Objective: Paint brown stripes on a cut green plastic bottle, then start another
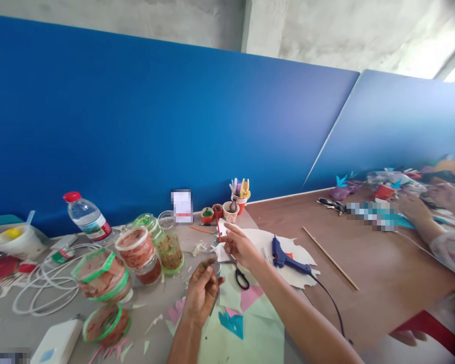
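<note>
My left hand hovers over the table with its fingers curled round a small dark object that I cannot make out. My right hand is just beyond it, fingers pinched on a small white paper piece. Black-handled scissors lie right below my right hand. A blue glue gun rests on a white paper sheet to the right of it. Coloured paper cut-outs in pale green, pink and teal lie under my forearms.
Several clear tubs with green rims, a water bottle, coiled white cable and a white box fill the left. Small cups stand by the blue partition. A wooden stick lies right; another person's hands work far right.
</note>
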`<action>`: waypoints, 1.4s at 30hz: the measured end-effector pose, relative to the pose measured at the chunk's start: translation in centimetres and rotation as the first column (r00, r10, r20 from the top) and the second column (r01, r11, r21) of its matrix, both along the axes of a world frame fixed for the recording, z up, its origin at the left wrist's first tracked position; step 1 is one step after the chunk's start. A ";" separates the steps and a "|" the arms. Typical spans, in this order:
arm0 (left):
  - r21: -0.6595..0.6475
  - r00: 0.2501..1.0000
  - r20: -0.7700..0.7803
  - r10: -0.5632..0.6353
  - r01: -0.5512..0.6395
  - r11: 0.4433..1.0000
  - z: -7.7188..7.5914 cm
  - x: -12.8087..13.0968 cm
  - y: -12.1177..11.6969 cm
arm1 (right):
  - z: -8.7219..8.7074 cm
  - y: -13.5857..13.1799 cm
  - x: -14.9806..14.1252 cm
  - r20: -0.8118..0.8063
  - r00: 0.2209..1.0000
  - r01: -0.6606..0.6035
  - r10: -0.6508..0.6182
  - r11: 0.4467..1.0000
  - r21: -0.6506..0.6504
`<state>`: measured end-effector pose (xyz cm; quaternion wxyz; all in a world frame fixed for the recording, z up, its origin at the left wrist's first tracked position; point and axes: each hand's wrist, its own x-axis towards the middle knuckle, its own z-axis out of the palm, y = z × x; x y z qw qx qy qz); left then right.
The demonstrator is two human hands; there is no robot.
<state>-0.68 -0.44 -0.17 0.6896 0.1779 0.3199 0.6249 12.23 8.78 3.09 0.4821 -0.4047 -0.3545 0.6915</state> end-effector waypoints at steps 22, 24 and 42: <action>-0.033 1.000 -0.001 0.031 -0.031 0.999 0.1 -0.1 0.1 | 4.1 9.1 0.7 0.545 0.721 0.062 -0.428 0.823 0.565; -0.039 1.000 -0.001 0.030 -0.030 0.999 0.1 -0.2 0.1 | 4.5 9.8 1.0 0.610 0.644 0.028 -0.462 0.810 0.585; -0.038 1.000 0.011 0.009 -0.009 0.999 0.3 -0.1 0.2 | 4.8 15.3 3.8 0.769 0.475 -0.073 -0.428 0.851 0.520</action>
